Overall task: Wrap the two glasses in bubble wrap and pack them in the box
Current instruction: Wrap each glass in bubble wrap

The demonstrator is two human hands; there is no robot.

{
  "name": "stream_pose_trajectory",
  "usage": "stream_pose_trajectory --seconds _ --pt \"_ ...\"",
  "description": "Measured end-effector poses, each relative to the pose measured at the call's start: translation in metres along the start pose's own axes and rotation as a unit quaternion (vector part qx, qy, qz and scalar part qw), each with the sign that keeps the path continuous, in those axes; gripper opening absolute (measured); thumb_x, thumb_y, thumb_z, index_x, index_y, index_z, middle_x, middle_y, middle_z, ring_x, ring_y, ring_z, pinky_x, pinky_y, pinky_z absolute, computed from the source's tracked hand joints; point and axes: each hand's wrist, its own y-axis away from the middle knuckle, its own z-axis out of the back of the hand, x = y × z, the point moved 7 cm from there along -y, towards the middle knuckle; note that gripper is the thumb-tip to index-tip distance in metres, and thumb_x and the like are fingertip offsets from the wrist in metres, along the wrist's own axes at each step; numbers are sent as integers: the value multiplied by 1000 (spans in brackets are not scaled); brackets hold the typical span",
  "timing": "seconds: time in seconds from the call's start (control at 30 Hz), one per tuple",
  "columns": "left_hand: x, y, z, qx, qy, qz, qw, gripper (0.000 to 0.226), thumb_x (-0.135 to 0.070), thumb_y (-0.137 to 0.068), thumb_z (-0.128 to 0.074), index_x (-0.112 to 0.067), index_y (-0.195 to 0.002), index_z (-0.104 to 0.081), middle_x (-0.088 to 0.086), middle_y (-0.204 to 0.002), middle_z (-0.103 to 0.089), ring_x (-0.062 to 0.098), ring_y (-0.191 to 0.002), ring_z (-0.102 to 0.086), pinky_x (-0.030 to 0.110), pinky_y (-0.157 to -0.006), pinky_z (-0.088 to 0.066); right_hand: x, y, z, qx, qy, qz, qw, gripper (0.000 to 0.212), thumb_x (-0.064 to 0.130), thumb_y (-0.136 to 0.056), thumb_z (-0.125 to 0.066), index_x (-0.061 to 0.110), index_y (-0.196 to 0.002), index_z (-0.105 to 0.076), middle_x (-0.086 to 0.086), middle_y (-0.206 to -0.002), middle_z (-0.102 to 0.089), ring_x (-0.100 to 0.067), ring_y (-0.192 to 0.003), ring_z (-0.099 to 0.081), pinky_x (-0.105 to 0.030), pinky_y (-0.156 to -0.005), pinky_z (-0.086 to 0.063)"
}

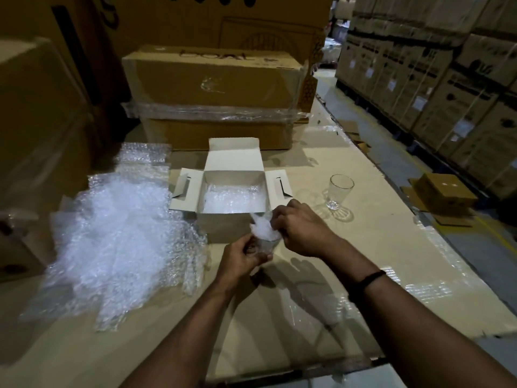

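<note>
My left hand (243, 257) grips a clear glass (267, 246) by its lower part, just in front of the open white box (223, 222). A wad of bubble wrap (264, 228) sticks out of the glass's mouth, and my right hand (300, 228) pinches that wad at the rim. The box stands with its lid and side flaps open, and a layer of bubble wrap (229, 198) lines its bottom. A second clear glass (338, 191) stands upright and bare on the cardboard surface, right of the box.
A loose heap of bubble wrap sheets (120, 236) lies left of the box. A large taped carton (215, 91) stands behind it, with more cartons at the left. The cardboard-covered surface (363, 247) ends at the right, beside an aisle with a small brown box (444, 191) and stacked cartons.
</note>
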Motion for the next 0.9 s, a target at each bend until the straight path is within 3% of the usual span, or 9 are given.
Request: stream_pose_trajectory --seconds 0.07,0.17,0.27,0.33,0.4,0.57,0.73,0.8,0.9 --pt "6 -1 -4 16 60 32 998 60 -27 -57 -85 -27 -115 -69 2 -105 -74 24 -100 -69 55 -89 -54 -4 4 2 73 3 0 997 33 14 -70 -46 20 -93 -69 2 -114 -66 -32 -96 -54 -44 -81 -46" --pt "6 0 -9 31 110 35 993 57 -21 -61 -84 -27 -116 -68 5 -107 -72 30 -103 -67 62 -91 -51 -7 13 22 39 -35 -37 998 54 22 -71 -42 21 -121 -63 1 -130 -58 -29 -109 -49 -40 -90 -41" --pt "6 2 -12 48 167 46 984 47 -3 -75 -77 -24 -117 -67 10 -110 -70 32 -104 -65 52 -86 -53 12 21 37 -20 -52 -3 998 70 15 -67 -46 24 -136 -51 2 -141 -51 -23 -111 -45 -37 -86 -38" --pt "5 5 -15 56 209 71 974 45 6 -79 -70 -23 -113 -69 12 -108 -69 29 -98 -65 43 -75 -54 21 21 23 12 9 17 1000 70 10 -67 -50 26 -135 -53 5 -140 -53 -23 -112 -46 -33 -80 -32" --pt "3 8 -17 60 225 88 968 43 8 -80 -68 -23 -109 -70 11 -103 -68 25 -94 -64 40 -75 -55 21 19 10 62 56 -2 997 65 7 -71 -53 27 -133 -54 9 -136 -56 -23 -117 -44 -31 -79 -25" --pt "5 5 -13 55 191 88 976 38 7 -78 -71 -20 -104 -70 9 -99 -71 29 -99 -66 48 -80 -58 18 4 0 197 37 -57 978 60 9 -81 -51 32 -136 -51 4 -131 -59 -19 -130 -35 -36 -93 -24" --pt "10 -1 -9 39 155 73 984 46 -2 -73 -78 -31 -108 -71 4 -104 -72 30 -105 -65 53 -85 -56 10 8 20 110 63 -72 989 56 6 -79 -49 35 -125 -59 10 -127 -62 -20 -122 -42 -41 -95 -29" --pt "9 -4 -6 40 113 39 992 48 -12 -69 -82 -30 -112 -70 3 -104 -73 28 -104 -67 54 -87 -55 9 14 13 146 74 -68 984 60 4 -80 -49 37 -131 -56 11 -134 -58 -20 -125 -40 -43 -99 -28" --pt "7 -6 -4 43 90 21 995 49 -11 -68 -81 -27 -114 -69 3 -105 -73 26 -103 -68 55 -86 -56 7 10 -4 225 67 -79 969 64 4 -84 -46 39 -138 -48 4 -135 -58 -20 -132 -35 -46 -105 -24"
